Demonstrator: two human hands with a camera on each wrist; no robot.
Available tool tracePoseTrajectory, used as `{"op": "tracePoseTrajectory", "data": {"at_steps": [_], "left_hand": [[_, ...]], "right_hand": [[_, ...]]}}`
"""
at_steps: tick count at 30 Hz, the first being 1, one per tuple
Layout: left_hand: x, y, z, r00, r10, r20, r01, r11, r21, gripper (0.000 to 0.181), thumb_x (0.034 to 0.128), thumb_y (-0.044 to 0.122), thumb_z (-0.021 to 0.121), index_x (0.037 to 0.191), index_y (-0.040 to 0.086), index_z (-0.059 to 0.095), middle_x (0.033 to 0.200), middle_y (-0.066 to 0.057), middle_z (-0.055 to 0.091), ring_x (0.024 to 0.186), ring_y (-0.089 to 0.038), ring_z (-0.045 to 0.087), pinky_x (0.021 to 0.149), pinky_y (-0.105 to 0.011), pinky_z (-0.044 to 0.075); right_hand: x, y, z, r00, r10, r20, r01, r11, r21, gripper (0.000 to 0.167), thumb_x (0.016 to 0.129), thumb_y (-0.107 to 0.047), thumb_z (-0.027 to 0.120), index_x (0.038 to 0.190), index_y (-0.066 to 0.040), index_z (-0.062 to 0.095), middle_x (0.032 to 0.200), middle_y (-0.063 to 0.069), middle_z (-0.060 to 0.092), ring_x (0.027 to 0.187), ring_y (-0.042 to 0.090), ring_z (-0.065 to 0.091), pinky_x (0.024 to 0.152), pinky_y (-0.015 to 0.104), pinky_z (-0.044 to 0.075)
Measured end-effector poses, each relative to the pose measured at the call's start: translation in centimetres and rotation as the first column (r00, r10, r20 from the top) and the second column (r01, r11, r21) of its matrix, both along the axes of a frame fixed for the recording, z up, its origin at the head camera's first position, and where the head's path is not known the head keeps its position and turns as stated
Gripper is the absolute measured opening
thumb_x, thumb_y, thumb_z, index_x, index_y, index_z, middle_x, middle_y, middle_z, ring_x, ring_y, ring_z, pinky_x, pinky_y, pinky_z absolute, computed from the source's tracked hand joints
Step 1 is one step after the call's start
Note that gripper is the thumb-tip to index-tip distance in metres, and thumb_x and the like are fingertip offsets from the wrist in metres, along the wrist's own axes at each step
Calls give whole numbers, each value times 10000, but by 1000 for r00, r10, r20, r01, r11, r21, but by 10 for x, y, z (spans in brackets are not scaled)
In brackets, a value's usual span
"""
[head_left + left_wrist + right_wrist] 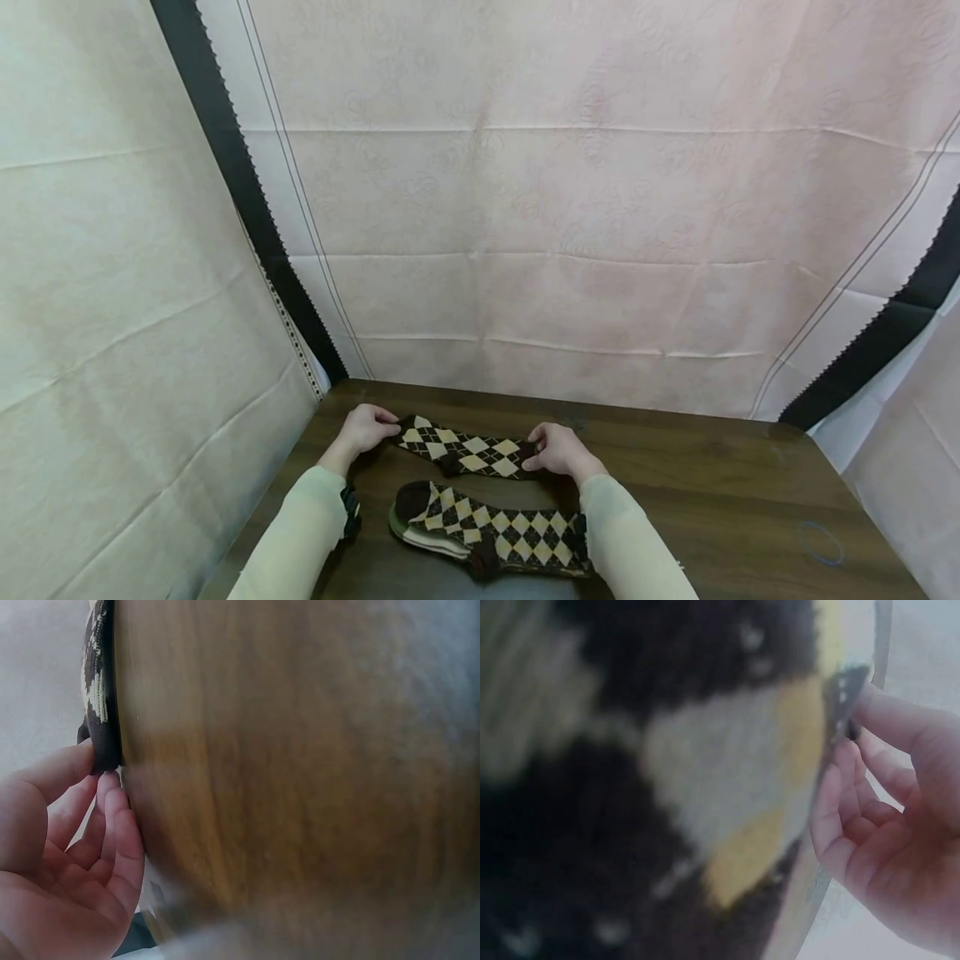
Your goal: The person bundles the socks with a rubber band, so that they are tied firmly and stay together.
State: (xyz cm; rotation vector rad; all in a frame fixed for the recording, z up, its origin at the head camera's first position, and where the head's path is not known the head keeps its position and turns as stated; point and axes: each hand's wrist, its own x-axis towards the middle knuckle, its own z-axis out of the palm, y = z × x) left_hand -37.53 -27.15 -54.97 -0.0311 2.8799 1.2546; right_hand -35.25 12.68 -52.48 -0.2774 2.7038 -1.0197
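A dark brown argyle sock (472,450) with cream and yellow diamonds lies stretched sideways across the far part of the table. My left hand (367,427) pinches its dark left end between thumb and fingers; the left wrist view shows this dark tip (106,746) in the grip. At the other end, my right hand (562,450) pinches the sock's dark right end. Nearer to me lies a stack of socks, a matching argyle sock (517,529) on top and green and white layers (431,540) beneath. My right forearm covers the stack's right end. Blurred argyle knit (720,765) fills much of the right wrist view.
Both sock groups lie on a brown wooden table (697,492). Pale creased sheets (525,208) hang behind it and at both sides, with black strips at the corners. A blue oval mark (821,543) is on the table's right part.
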Motion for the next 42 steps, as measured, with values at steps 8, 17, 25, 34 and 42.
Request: {"op": "tracePoseTrajectory", "data": {"at_steps": [8,17,25,34,42], "left_hand": [[3,-1,2,999,17,29,-20,996,89,159,987,113,746,1083,-9,782,948,-113,735,817,-256,677,698,-396,567],[9,0,4,999,15,48,-26,974,224,251,1022,31,636,1239,-81,694,1068,-161,736,787,-231,660,652,-349,568],[25,6,15,999,23,34,-35,918,395,331,1076,91,592,1321,-116,671,1303,-262,659,895,-223,703,818,-400,632],[53,21,31,999,47,22,-50,769,637,353,1075,120,613,1340,-113,636,1209,-201,700,960,-208,738,840,-328,623],[83,40,39,999,39,22,-42,651,758,312,1073,59,577,1324,-120,619,1171,-161,732,962,-199,758,808,-311,624]], "right_hand": [[1,0,2,999,40,13,-40,999,29,245,897,-115,878,1008,-60,667,888,15,615,779,199,539,736,352,475],[2,-1,1,998,57,15,-57,998,-28,216,958,-123,808,1059,10,670,898,50,615,780,205,540,747,403,500],[13,8,1,995,-10,102,44,941,-335,222,1083,-186,656,1082,23,581,1004,104,592,802,208,586,741,402,583],[39,32,6,992,-20,127,91,809,-581,343,1106,-191,615,1271,74,471,1100,163,610,896,284,755,782,384,635],[69,52,8,986,-52,160,144,753,-642,499,1092,-218,643,1412,115,453,1046,98,686,810,192,708,752,319,610]]}}
